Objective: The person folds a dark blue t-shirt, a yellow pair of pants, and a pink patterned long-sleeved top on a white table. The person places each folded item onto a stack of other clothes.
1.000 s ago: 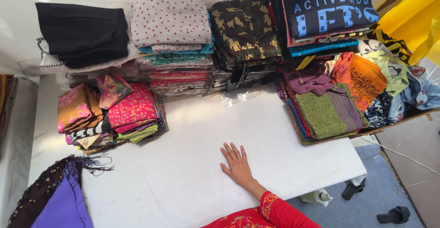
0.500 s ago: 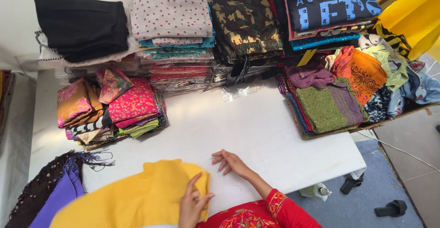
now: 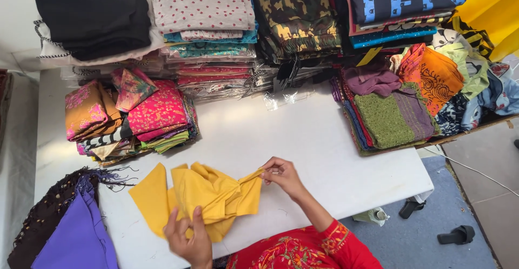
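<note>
Pinching one corner of the yellow cloth (image 3: 208, 196), the right hand (image 3: 281, 174) has its fingers closed on it; the left hand (image 3: 186, 239) grips the lower edge. The cloth lies bunched on the white table (image 3: 303, 145), near the stacks of folded fabrics (image 3: 135, 115).

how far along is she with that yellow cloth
Done: the yellow cloth is out on the white table, in front of the folded fabric stacks. In hand: the right hand pinches one corner and pulls it out, while the left hand grips the near edge. Left: the cloth is bunched and creased in the middle, not spread flat or folded like the stacks.
</note>
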